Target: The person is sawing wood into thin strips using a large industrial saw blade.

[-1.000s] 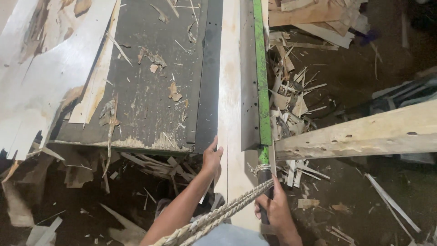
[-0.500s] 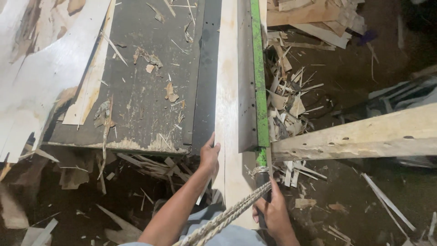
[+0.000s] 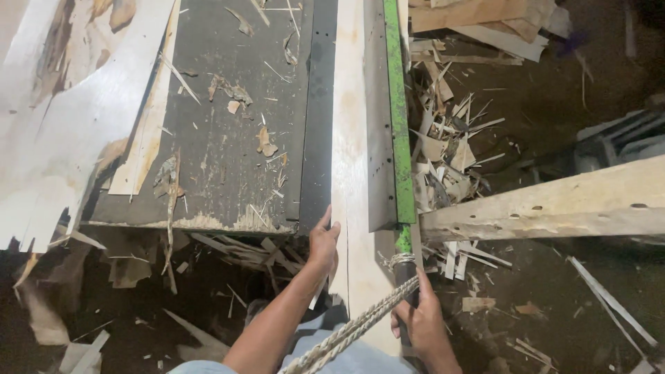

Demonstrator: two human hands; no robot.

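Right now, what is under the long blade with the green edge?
A pale veneer sheet runs beneath the blade; the left hand rests on its near edge. The strip directly under the blade is covered.

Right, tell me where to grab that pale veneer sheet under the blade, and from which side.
Take the pale veneer sheet by its near left edge, coming from the left, where the left hand already rests. That edge is bare there, past the dark table's end. The right edge runs under the green-edged blade, whose handle the right hand grips beside the rope, so keep off that side.
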